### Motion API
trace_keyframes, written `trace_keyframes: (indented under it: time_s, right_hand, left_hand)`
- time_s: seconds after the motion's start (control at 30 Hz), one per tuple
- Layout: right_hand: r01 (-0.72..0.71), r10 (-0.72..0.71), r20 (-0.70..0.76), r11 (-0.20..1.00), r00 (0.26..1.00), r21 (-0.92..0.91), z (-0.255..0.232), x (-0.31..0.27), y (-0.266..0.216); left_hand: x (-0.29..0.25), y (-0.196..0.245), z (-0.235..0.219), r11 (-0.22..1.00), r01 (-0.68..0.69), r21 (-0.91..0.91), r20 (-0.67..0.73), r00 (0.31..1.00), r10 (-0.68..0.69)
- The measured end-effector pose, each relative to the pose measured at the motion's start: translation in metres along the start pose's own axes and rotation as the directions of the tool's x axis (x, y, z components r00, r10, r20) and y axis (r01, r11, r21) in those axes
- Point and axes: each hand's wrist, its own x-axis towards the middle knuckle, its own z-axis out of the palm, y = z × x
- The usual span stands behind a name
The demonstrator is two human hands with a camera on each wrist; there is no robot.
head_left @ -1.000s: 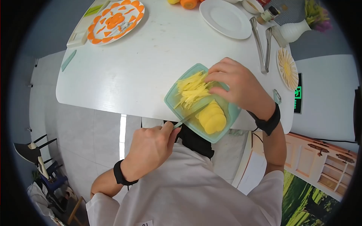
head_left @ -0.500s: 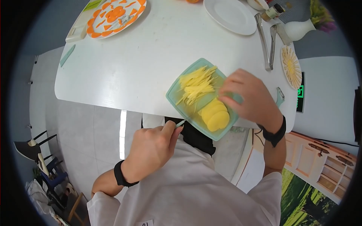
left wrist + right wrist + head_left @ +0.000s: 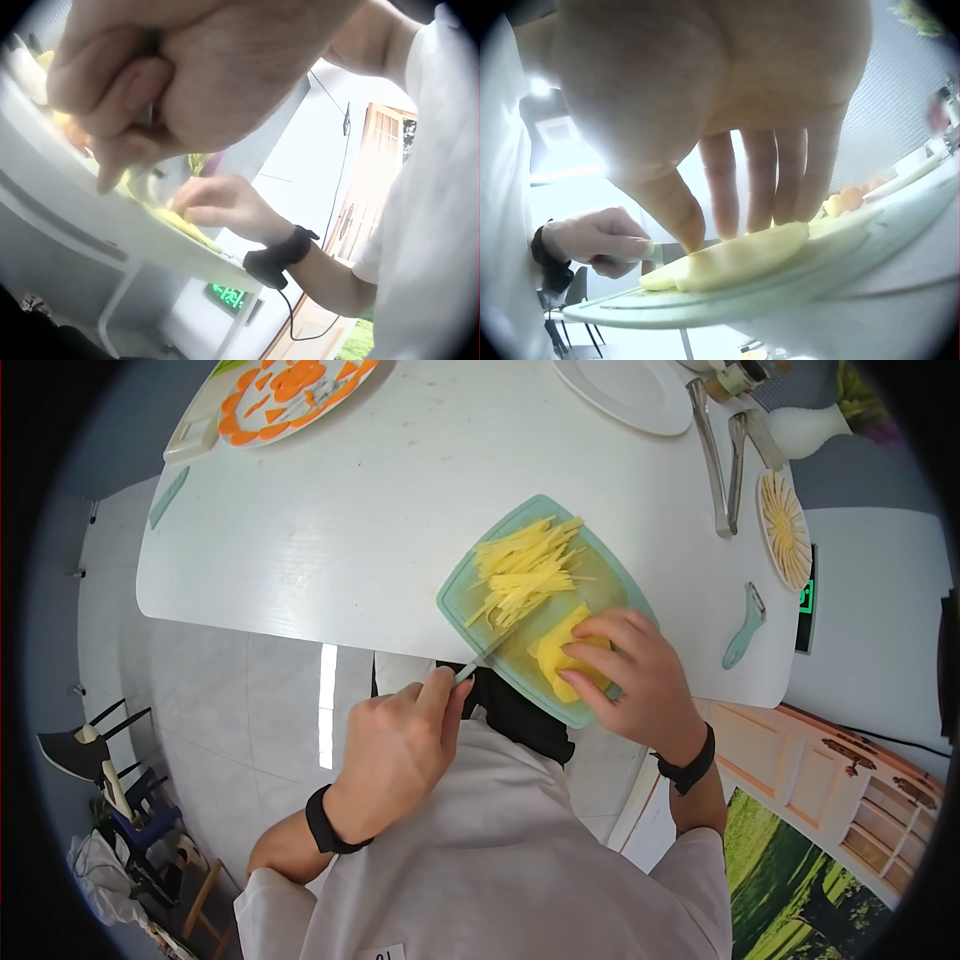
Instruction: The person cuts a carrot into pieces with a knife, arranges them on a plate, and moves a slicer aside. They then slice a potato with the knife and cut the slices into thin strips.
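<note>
My left hand (image 3: pixel 392 755) grips the pale green handle of a kitchen knife (image 3: pixel 488 653), whose blade reaches over the near left edge of a green cutting board (image 3: pixel 465 592). Overlapping yellow slices (image 3: pixel 549 654), like potato, lie on the board's near right part. On top of them rest the fingertips and thumb of my right hand (image 3: pixel 645 685), fingers fairly straight and spread in the right wrist view. A heap of thin yellow strips (image 3: pixel 530 572) occupies the board's far left half. In the left wrist view the curled fingers hide most of the knife.
The board lies at the white table's (image 3: pixel 320 540) near edge. A green peeler (image 3: pixel 744 630), metal tongs (image 3: pixel 715 465) and a plate of pale sticks (image 3: pixel 784 530) lie to the right. Farther back are a white plate (image 3: pixel 635 395) and a plate of orange slices (image 3: pixel 240 432).
My right hand moved from the strips back over the board and came down onto the yellow slices. My left hand keeps hold of the knife near the board's edge.
</note>
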Motion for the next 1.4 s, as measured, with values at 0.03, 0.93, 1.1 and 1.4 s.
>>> trace_keyframes:
  time_s: [0.03,0.93,1.1,1.4]
  right_hand:
    - [-0.007,0.006,-0.011,1.000,1.000,-0.006,0.001,-0.002,-0.001]
    - [-0.026,0.006,-0.252,0.997,0.968,-0.077,0.028,-0.018,-0.010]
    - [-0.018,-0.016,-0.261,0.992,0.965,-0.127,0.034,-0.015,-0.008]
    - [0.009,-0.047,-0.234,0.987,0.971,-0.162,0.043,-0.017,-0.003]
  left_hand:
    - [0.001,0.000,0.000,1.000,-0.004,-0.005,-0.006,1.000,0.004]
    - [0.021,0.030,0.007,0.996,-0.085,0.014,0.052,0.995,0.084]
    - [0.019,0.033,0.011,0.992,-0.099,0.078,0.116,0.989,0.090]
    - [0.013,0.029,0.011,0.990,-0.083,0.111,0.156,0.986,0.065]
